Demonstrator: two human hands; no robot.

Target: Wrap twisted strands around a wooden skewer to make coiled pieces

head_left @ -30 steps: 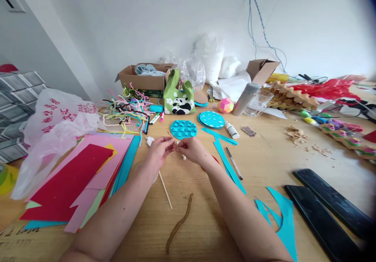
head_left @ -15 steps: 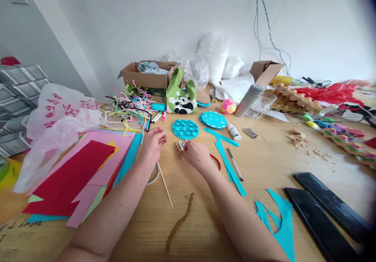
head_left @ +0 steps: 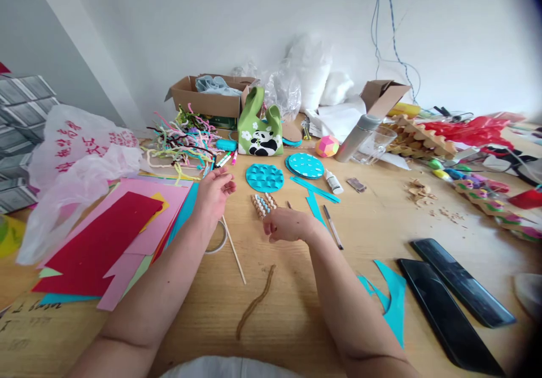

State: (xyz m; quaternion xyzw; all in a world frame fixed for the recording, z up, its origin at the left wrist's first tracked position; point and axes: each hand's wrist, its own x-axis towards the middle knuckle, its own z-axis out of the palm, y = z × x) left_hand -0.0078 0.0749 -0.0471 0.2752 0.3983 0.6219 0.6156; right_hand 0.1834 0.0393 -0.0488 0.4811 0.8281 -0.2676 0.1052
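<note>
My left hand (head_left: 215, 190) hovers with its fingers curled, just above a roll of tape (head_left: 218, 237) and a thin wooden stick (head_left: 234, 251); whether it holds anything small is hidden. Near the middle, my right hand (head_left: 284, 224) has its fingers bent down, and what they may hold cannot be made out. It is just in front of a small group of white, blue and brown bead-like pieces (head_left: 263, 204). Behind these lies a blue scalloped disc (head_left: 265, 178). A brown fuzzy stem (head_left: 256, 304) lies toward the front.
Coloured paper sheets (head_left: 101, 237) lie at the left, pipe cleaners (head_left: 184, 140) behind them. A green panda bag (head_left: 259, 129), a blue dotted disc (head_left: 305, 165), a glue bottle (head_left: 333, 182) and a grey flask (head_left: 358, 138) stand or lie farther back. Two black phones (head_left: 444, 310) are at the right.
My right hand has drawn back from the bead-like pieces toward me, uncovering more of them. The whole view has shifted slightly. My left hand has hardly moved.
</note>
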